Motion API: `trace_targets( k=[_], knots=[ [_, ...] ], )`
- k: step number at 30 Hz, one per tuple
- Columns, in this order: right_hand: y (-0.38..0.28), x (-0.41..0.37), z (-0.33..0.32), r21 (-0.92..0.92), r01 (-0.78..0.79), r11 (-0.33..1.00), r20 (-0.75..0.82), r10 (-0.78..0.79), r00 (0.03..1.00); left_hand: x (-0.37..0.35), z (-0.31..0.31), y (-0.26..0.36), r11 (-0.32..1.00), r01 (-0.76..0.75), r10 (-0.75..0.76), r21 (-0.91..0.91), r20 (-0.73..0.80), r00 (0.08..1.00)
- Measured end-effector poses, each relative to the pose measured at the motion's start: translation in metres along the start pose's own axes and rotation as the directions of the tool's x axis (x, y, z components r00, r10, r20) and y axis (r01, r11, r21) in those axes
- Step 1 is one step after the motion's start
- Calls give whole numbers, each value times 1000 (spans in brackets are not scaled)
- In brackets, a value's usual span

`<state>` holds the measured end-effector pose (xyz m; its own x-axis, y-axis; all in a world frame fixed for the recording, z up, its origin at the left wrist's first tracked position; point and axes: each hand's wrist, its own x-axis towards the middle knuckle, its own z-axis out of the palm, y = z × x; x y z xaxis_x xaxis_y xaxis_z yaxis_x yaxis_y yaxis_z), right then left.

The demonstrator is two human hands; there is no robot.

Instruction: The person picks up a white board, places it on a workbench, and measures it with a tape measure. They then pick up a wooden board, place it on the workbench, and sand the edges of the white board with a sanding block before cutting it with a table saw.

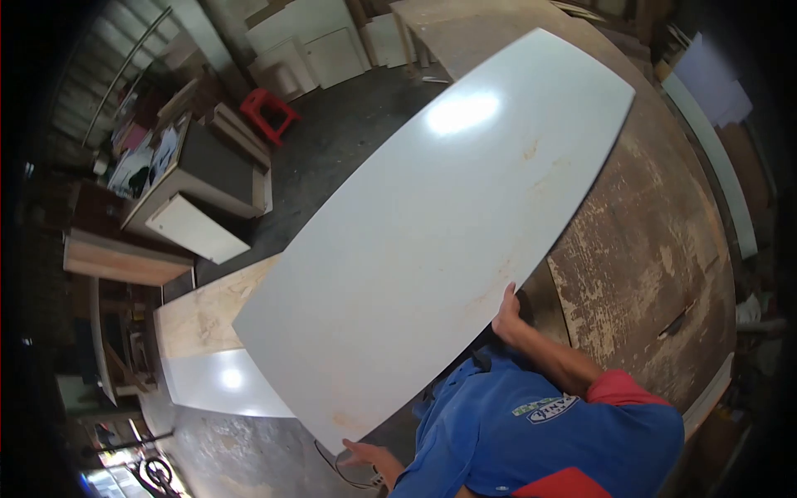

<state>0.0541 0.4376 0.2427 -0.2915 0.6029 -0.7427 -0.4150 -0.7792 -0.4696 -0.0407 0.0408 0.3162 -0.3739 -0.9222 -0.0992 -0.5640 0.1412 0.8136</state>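
We hold the white panel [436,249] by its near edge: left hand [369,456] near one corner, right hand [508,314] farther along. Panel spreads ahead of both; scuffed brown table [635,257] beyond the right.

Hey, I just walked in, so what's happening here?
Someone in a blue shirt is holding a large white panel by its near long edge. The left hand grips close to one corner; the right hand grips farther along. The other end overlaps a worn brown tabletop in view; whether it rests there isn't clear.
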Motion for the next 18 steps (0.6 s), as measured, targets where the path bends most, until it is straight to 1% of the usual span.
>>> trace_targets(
  k=[1, 2, 3, 4, 5, 6, 7, 8, 9, 10, 11, 12, 13, 14, 15, 16, 17, 18],
  knots=[
    [16, -6, -1, 18, -6, 1000, 14, 6, 1000, 28, 2, -49, 912, 346, -224, -223, 436, 872],
    [32, -12, -4, 29, -20, 999, 30, 19, 999, 53, 0, -100, 671, 690, -238, -271, 802, 547],
    [43, -17, -5, 65, -75, 995, 23, 73, 997, 26, -2, -98, 514, 828, -327, -224, 841, 431],
    [54, -21, -7, 92, -136, 986, 19, 135, 991, -17, 7, -78, 327, 928, -381, -181, 873, 305],
    [66, -14, -20, 57, -174, 983, 31, 173, 984, -41, 19, -69, 284, 950, -207, -129, 959, 192],
    [70, -15, -21, -19, -219, 975, 46, 220, 974, -65, 29, -49, 287, 955, -59, -79, 993, 100],
    [73, -16, -22, -54, -187, 981, 53, 190, 980, -68, 53, -55, 317, 934, -57, -162, 980, 189],
    [72, -22, -22, -87, -153, 984, 61, 159, 985, -67, 67, -56, 382, 897, -84, -222, 958, 273],
    [60, -49, 4, -263, -208, 942, -107, 185, 977, -67, 74, -51, 383, 895, -190, -227, 929, 317],
    [55, -30, -14, -323, -224, 920, -83, 208, 975, -66, 79, -55, 339, 898, -197, -280, 912, 359],
    [46, 7, -57, -352, -561, 749, 356, 661, 660, -63, 86, -60, 371, 891, -246, -262, 897, 366],
    [43, 33, -76, -517, -736, 438, 626, 780, 25, -60, 90, -63, 409, 883, -290, -233, 884, 367],
    [19, 0, -35, -810, -468, 355, 246, 929, 278, -62, 92, -62, 411, 875, -259, -255, 888, 381],
    [-20, -56, 23, -972, -221, 77, -74, 796, 601, -65, 92, -61, 393, 876, -257, -279, 882, 396],
    [-46, -61, 51, -1000, 25, -4, 11, 820, 572, -68, 91, -59, 369, 882, -263, -294, 877, 402],
    [-64, -51, 72, -982, 167, -91, 35, 777, 628, -69, 91, -57, 349, 885, -269, -309, 871, 410],
    [-86, -37, 100, -913, 398, -86, 216, 726, 653, -68, 93, -55, 340, 879, -270, -333, 861, 431],
    [-101, 3, 118, -823, 558, -106, 373, 639, 673, -68, 95, -52, 353, 866, -300, -354, 834, 463]
  ],
)
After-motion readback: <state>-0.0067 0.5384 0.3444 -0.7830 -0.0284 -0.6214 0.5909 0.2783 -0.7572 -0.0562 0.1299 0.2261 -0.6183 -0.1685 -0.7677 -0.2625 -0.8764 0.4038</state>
